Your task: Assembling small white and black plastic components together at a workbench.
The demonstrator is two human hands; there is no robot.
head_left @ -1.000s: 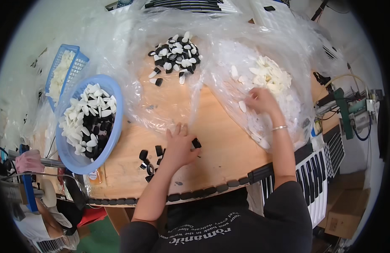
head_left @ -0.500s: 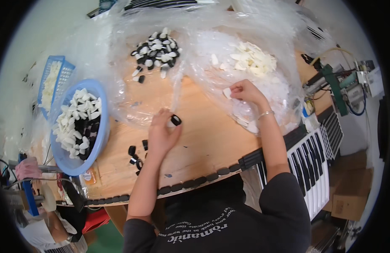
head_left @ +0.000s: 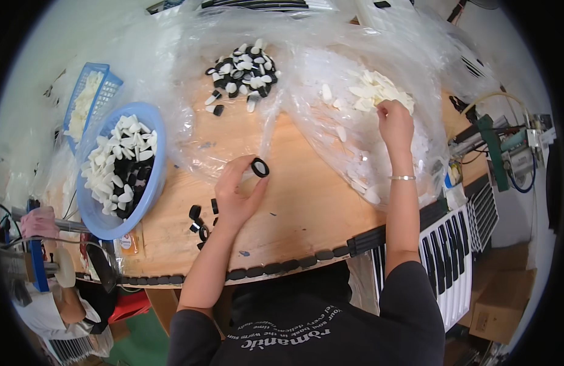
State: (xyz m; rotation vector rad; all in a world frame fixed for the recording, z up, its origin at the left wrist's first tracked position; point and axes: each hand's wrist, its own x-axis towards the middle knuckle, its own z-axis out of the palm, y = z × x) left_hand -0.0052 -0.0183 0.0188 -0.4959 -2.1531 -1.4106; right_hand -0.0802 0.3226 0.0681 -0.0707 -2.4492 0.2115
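Note:
My left hand [head_left: 240,192] is above the wooden tabletop. Its thumb and fingers grip a small black oval cap [head_left: 260,168] with a pale face. At the right my right hand [head_left: 396,125] reaches the near edge of a pile of cream-white oval pieces [head_left: 373,88] on clear plastic sheeting. Its fingers are closed together, and anything between them is hidden. A single white piece [head_left: 341,133] lies on the plastic, left of that hand. Several loose black caps [head_left: 195,211] rest on the wood beside my left forearm.
A blue basin [head_left: 158,177] of white and black pieces stands at left, near a blue basket [head_left: 114,85]. Mixed black-and-white pieces [head_left: 245,70] are heaped at the back. Black-and-white slatted parts [head_left: 446,262] lean by my right arm. A metal clamp device [head_left: 507,143] is at right.
My right hand has let go of a white piece, leaving it on the plastic, and has moved away to the cream pile. The left hand has turned the black cap's pale face more into view.

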